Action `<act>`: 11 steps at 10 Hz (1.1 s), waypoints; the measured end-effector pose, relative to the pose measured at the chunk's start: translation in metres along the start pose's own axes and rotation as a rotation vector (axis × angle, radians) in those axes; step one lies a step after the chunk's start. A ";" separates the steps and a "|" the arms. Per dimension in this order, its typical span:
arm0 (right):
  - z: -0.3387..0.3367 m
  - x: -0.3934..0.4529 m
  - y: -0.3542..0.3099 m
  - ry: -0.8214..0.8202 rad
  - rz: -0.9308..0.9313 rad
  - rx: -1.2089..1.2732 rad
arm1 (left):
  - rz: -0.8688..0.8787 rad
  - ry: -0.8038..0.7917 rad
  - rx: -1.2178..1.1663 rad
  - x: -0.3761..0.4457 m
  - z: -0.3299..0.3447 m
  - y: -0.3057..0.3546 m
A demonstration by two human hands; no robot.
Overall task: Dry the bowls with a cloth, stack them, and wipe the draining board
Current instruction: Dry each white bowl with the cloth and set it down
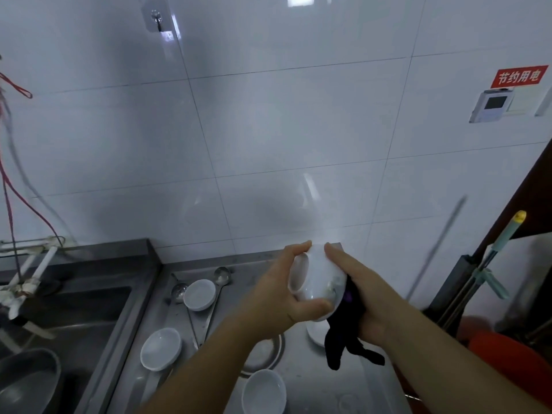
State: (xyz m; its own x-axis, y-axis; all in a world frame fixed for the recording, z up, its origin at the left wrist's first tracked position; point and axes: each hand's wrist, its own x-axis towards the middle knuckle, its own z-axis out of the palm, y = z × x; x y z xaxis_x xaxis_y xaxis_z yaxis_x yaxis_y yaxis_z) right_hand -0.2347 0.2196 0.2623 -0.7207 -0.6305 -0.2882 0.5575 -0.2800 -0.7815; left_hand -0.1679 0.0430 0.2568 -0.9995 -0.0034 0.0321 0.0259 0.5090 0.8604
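While three white bowls sit apart on the steel desk [316, 380], nearest one [263, 391] empty at the front edge, the left hand [283, 289] grips a tipped bowl [318, 282] above it. Against that bowl the right hand [363, 297] pinches a dark cloth [343, 345]. Beyond lie two ladles [222, 276]; left, the sink [74, 318] holds a metal basin [28, 380].

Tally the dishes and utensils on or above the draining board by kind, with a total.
White bowls on the board: 3
White bowl held in the hands: 1
Metal ladles: 2
Dark cloth: 1
Total: 7
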 end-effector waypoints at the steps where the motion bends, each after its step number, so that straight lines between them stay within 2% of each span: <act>1: -0.004 0.003 0.004 0.013 -0.029 0.076 | -0.025 -0.010 -0.020 0.002 0.002 -0.002; 2: -0.008 0.004 0.008 0.065 -0.046 0.245 | -0.242 0.141 -0.455 0.000 0.018 -0.009; 3: -0.011 0.007 0.006 0.066 -0.023 0.294 | -0.486 0.066 -0.951 -0.009 0.032 -0.018; 5: -0.012 0.013 0.020 0.160 -0.004 0.143 | -0.437 0.147 -1.389 -0.007 0.026 -0.025; 6: -0.005 0.018 0.033 0.274 0.029 0.134 | -0.406 0.230 -1.440 -0.003 0.013 -0.018; 8: -0.005 0.034 0.039 0.433 0.131 -0.018 | -0.303 0.278 -1.365 0.003 -0.010 -0.008; 9: -0.007 0.037 0.024 0.581 -0.005 -0.013 | -0.253 0.292 -1.270 0.004 -0.017 -0.010; 10: 0.006 0.036 0.003 0.503 -0.212 -0.085 | -0.282 0.281 -1.034 0.003 -0.018 -0.014; 11: 0.024 0.027 -0.010 0.392 -0.535 -0.400 | -0.285 0.225 -0.895 0.003 -0.014 -0.011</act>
State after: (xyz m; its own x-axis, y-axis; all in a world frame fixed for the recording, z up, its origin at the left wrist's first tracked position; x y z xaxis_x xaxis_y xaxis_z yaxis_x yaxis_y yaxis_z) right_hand -0.2503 0.1877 0.2757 -0.9848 -0.1598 0.0687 -0.0455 -0.1445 -0.9885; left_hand -0.1707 0.0253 0.2541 -0.9460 -0.2373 -0.2210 -0.1186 -0.3810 0.9169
